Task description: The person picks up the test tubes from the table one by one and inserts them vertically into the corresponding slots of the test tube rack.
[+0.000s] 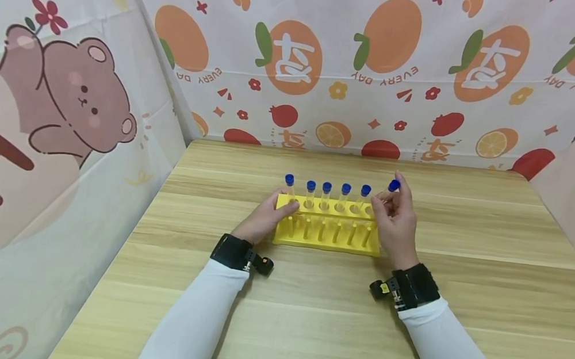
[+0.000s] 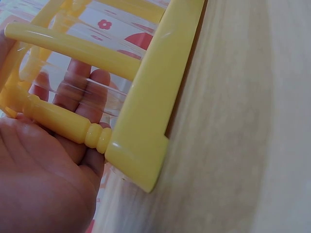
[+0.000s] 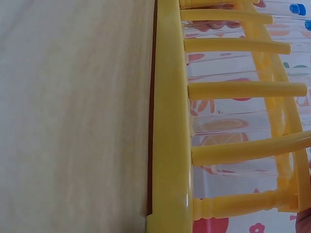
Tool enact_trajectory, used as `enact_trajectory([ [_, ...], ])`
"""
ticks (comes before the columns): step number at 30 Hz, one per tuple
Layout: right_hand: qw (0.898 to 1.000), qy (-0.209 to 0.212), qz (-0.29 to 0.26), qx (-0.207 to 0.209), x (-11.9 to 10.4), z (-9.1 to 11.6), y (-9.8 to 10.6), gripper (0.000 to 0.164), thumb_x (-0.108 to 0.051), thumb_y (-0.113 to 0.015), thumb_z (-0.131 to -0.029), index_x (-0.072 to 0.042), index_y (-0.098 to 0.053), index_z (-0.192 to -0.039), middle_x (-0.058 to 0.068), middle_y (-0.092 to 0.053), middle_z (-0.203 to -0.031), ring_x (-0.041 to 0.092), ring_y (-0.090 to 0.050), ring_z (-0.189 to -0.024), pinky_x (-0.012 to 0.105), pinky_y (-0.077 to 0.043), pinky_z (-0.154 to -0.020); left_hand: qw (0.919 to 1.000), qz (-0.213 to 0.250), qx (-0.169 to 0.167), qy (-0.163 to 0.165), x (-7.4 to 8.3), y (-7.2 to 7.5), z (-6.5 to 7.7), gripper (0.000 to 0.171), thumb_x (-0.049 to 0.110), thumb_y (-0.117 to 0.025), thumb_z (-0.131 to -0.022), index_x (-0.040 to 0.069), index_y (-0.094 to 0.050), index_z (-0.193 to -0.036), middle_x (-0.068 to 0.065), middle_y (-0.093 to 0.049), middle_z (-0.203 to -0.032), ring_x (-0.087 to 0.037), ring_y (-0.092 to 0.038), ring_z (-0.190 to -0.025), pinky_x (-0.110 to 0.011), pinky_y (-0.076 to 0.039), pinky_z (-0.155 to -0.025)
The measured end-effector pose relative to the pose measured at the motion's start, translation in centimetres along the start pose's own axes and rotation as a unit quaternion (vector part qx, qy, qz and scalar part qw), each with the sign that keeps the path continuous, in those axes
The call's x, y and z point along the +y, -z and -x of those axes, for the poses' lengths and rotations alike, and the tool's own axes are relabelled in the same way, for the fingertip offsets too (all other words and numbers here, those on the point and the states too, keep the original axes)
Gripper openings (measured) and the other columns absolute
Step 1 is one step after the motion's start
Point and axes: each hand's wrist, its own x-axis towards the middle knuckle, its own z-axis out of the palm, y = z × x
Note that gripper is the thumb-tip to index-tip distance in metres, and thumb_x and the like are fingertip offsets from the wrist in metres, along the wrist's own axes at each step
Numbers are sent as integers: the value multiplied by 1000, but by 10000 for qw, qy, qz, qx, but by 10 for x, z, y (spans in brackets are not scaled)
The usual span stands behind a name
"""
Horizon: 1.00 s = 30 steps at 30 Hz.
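A yellow test tube rack [image 1: 325, 245] stands on the table, with a row of pegs along its front. Several clear test tubes with blue caps [image 1: 326, 187] stand in its holes. My left hand [image 1: 263, 219] grips the rack's left end, thumb over the top plate; in the left wrist view its fingers [image 2: 99, 87] reach behind the end post. At the right end, my right hand [image 1: 399, 231] pinches a tilted blue-capped test tube [image 1: 394, 185] near its cap. That tube's lower part is hidden by the fingers. Only a sliver of the right hand shows in the right wrist view.
The wooden table [image 1: 314, 332] extends around the rack on all sides. Behind it hangs a fruit-patterned cloth [image 1: 335, 115], and a bear-printed cloth [image 1: 83, 90] hangs at the left. Each wrist wears a black strap with a small camera [image 1: 262, 265].
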Motion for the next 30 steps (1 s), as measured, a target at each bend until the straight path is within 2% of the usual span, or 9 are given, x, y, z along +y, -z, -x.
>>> enact_trajectory([
  [7,9998,-196,-3,-46,-2,2,0,72,-3,-56,-98,-24,-20,-157,17,-60,-102,12,-44,-75,16,-36,-65,9999,-79,76,-93,-6,1,-2,46,39,-56,-100,11,-41,-134,-4,-47,-115,-22,-45,-108,-35,-38,-94],
  [14,9999,36,90,-62,-2,2,-2,75,0,-57,-97,-23,-19,-157,18,-60,-102,13,-42,-73,16,-34,-63,9997,-74,148,-203,-9,-1,-2,50,46,-58,-97,14,-43,-132,-6,-49,-119,-23,-46,-109,-34,-39,-95],
  [19,9998,165,67,-82,-1,1,-2,73,3,-57,-96,-21,-23,-156,18,-60,-102,13,-40,-70,17,-33,-61,9996,-73,168,-209,-6,-1,0,48,44,-58,-98,14,-43,-133,-8,-49,-120,-24,-47,-109,-34,-39,-94],
  [25,9998,122,38,-145,-2,1,-2,67,4,-57,-95,-18,-31,-153,17,-61,-102,12,-40,-68,17,-32,-59,9998,-86,110,-112,-2,-1,1,52,42,-56,-99,10,-41,-136,-7,-47,-119,-24,-45,-110,-34,-38,-95],
  [30,9995,94,257,-160,-3,1,-2,59,1,-59,-95,-14,-39,-148,15,-62,-98,17,-41,-69,18,-31,-57,9998,-87,101,-112,-3,-1,1,51,42,-56,-99,9,-41,-136,-6,-47,-118,-23,-45,-109,-34,-38,-94],
])
